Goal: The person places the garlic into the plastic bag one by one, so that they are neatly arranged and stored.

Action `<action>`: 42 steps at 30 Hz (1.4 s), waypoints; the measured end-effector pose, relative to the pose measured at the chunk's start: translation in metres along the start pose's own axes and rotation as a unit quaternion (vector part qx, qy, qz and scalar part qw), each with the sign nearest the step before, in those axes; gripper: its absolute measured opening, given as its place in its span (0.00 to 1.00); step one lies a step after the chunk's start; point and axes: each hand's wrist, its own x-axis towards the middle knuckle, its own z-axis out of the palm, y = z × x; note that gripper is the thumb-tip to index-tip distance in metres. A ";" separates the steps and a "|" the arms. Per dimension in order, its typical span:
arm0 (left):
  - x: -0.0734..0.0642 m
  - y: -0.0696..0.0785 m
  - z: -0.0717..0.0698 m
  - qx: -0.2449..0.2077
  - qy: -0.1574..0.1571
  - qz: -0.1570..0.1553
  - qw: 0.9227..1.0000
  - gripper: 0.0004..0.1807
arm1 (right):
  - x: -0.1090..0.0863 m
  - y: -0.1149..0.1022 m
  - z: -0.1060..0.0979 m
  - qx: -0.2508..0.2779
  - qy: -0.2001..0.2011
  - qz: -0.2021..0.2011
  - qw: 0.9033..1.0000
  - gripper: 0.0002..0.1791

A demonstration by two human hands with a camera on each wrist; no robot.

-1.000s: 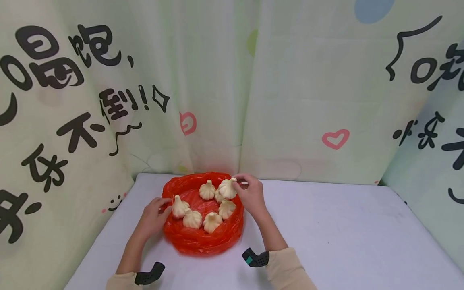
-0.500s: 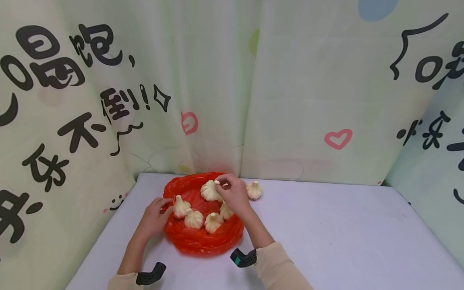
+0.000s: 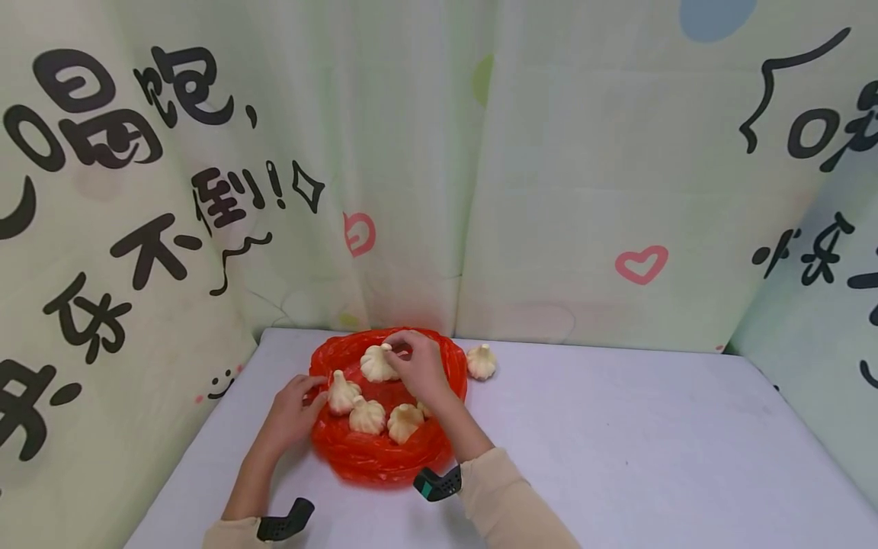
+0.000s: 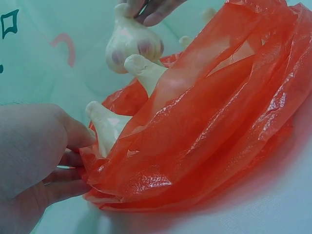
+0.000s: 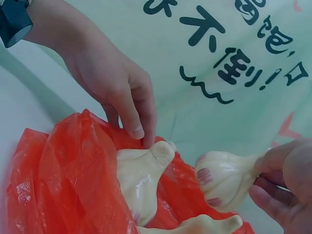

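In the head view, a red plastic bag (image 3: pixel 384 462) with rolled-down sides stands on the white table. My right hand (image 3: pixel 420 371) pinches a garlic bulb (image 3: pixel 376 364) by its stem over the back of the bag; the right wrist view shows this bulb (image 5: pixel 222 180) raised at the bag's edge. Several more bulbs lie inside, among them a garlic bulb (image 3: pixel 343 393) at the left, partly covered by plastic in the left wrist view. With thumb and fingertips, my left hand (image 3: pixel 295 409) holds the bag's left rim. The right forearm partly hides one bulb.
A single garlic bulb (image 3: pixel 482 362) sits on the table (image 3: pixel 617 442) just right of the bag, near the back edge. Behind the table hangs a pale green curtain (image 3: pixel 549 191) with black lettering and pink hearts.
My right hand set one garlic bulb down right of the bag, then took hold of another inside and carried it a little left. My left hand stays at the rim.
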 end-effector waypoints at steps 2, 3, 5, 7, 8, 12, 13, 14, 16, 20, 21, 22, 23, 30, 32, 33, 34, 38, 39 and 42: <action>0.000 0.000 0.000 0.001 0.000 0.000 1.000 0.20 | 0.002 0.000 0.003 -0.001 0.000 -0.004 1.000 0.09; 0.000 0.000 0.000 0.001 -0.001 -0.001 1.000 0.20 | 0.003 0.000 0.004 -0.001 -0.001 -0.006 1.000 0.09; 0.001 0.000 0.000 0.001 -0.002 -0.002 1.000 0.20 | 0.004 0.001 0.007 -0.001 -0.004 -0.010 1.000 0.08; 0.001 -0.001 0.000 0.001 -0.003 -0.002 1.000 0.20 | 0.006 0.002 0.010 0.001 -0.007 -0.007 1.000 0.08; 0.002 -0.002 0.000 0.001 -0.003 -0.002 1.000 0.20 | 0.006 0.003 0.011 0.000 -0.008 -0.006 1.000 0.09; 0.002 -0.003 0.001 -0.003 -0.004 -0.003 1.000 0.20 | 0.008 0.005 0.016 -0.009 -0.012 -0.005 1.000 0.09; 0.003 -0.004 0.001 -0.003 -0.004 -0.003 1.000 0.20 | 0.009 0.005 0.018 -0.011 -0.013 -0.006 1.000 0.10; 0.003 -0.004 0.001 -0.003 -0.004 -0.003 1.000 0.20 | 0.010 0.006 0.019 -0.015 -0.014 -0.009 1.000 0.10; 0.003 -0.005 0.001 -0.003 -0.003 -0.005 1.000 0.20 | 0.012 0.007 0.022 -0.018 -0.018 -0.014 1.000 0.10; 0.004 -0.006 0.001 -0.003 -0.004 -0.005 1.000 0.20 | 0.016 0.008 0.027 -0.025 -0.025 -0.024 0.999 0.08; 0.004 -0.006 0.001 -0.003 -0.003 -0.005 1.000 0.20 | 0.016 0.008 0.028 -0.025 -0.026 -0.025 0.999 0.08; 0.004 -0.006 0.001 -0.003 -0.003 -0.005 1.000 0.20 | 0.017 0.008 0.029 -0.027 -0.027 -0.027 0.999 0.08; 0.004 -0.006 0.001 -0.003 -0.003 -0.004 1.000 0.20 | 0.018 0.007 0.030 -0.029 -0.028 -0.028 0.999 0.07; 0.004 -0.005 0.000 -0.007 -0.001 -0.001 1.000 0.20 | 0.022 0.007 0.035 -0.060 -0.034 -0.035 0.997 0.07; 0.004 -0.006 0.000 -0.006 -0.001 -0.001 1.000 0.20 | 0.023 0.007 0.037 -0.071 -0.038 -0.032 0.996 0.07; 0.004 -0.005 0.000 -0.006 -0.001 -0.002 1.000 0.20 | 0.024 0.007 0.038 -0.077 -0.041 -0.031 0.996 0.07; 0.004 -0.005 0.000 -0.005 -0.001 -0.003 1.000 0.20 | 0.024 0.007 0.038 -0.082 -0.045 -0.029 0.995 0.07; 0.003 -0.005 -0.001 -0.006 -0.002 -0.008 1.000 0.20 | 0.027 0.007 0.041 -0.098 -0.055 -0.021 0.993 0.07; 0.003 -0.005 -0.001 -0.006 -0.003 -0.009 1.000 0.20 | 0.027 0.007 0.042 -0.103 -0.057 -0.020 0.993 0.07; 0.003 -0.005 -0.002 -0.007 -0.003 -0.010 1.000 0.20 | 0.029 0.008 0.044 -0.116 -0.059 -0.019 0.991 0.06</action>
